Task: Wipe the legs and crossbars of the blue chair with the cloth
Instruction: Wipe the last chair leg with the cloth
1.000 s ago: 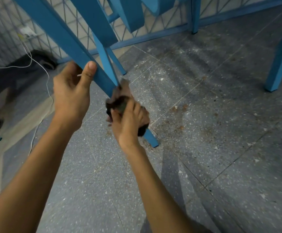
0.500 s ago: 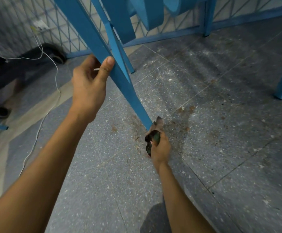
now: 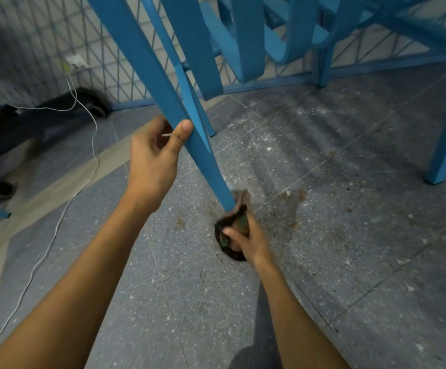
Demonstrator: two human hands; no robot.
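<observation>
While left hand [image 3: 152,158] grips the chair leg [image 3: 147,65] (right hand [image 3: 248,241]: cloth [image 3: 240,205]), dust flecks the floor [image 3: 349,249].

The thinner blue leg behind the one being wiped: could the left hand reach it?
Probably yes: the left hand grips the near leg right beside the thinner leg, nothing between them; it must let go first.

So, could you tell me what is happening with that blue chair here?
A person is wiping a tilted blue chair leg. Their left hand grips the leg midway, while the right hand holds a dark crumpled cloth round its bottom end, close to the speckled grey floor.
</observation>
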